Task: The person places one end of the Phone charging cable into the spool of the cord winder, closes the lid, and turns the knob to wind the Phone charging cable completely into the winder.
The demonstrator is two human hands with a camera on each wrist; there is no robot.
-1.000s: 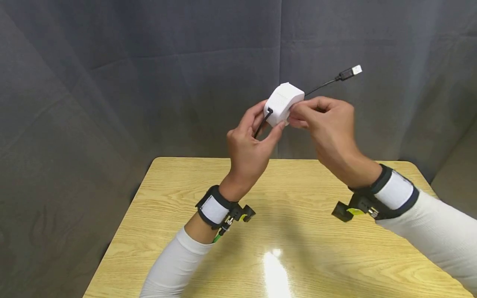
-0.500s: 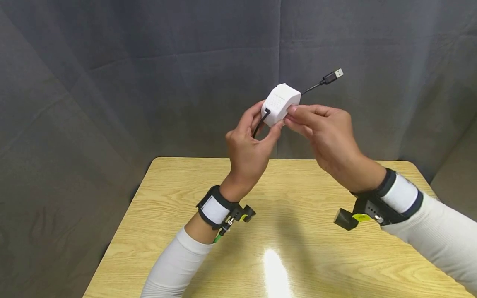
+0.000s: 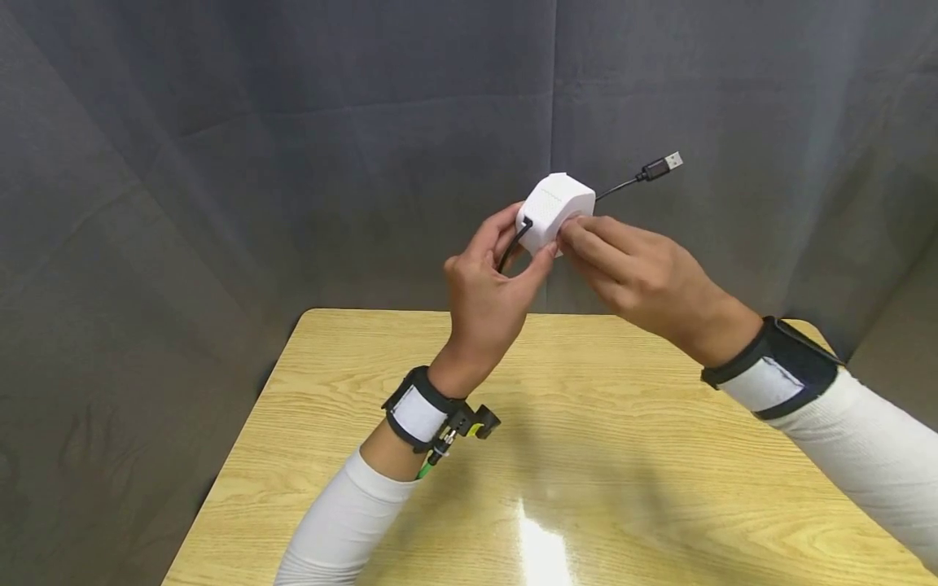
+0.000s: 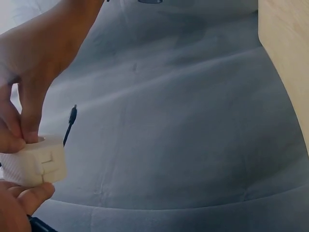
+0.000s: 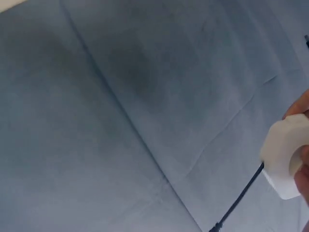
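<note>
Gripping a white box mid-frame, the left hand pinches it; right hand fingertips pinch its side, hiding where the cable enters

white box: 1 | black cable: 1, with 1 USB plug | hands: 2, left hand and right hand | wrist straps: 2 | wooden table: 1 | grey curtain: 1
</note>
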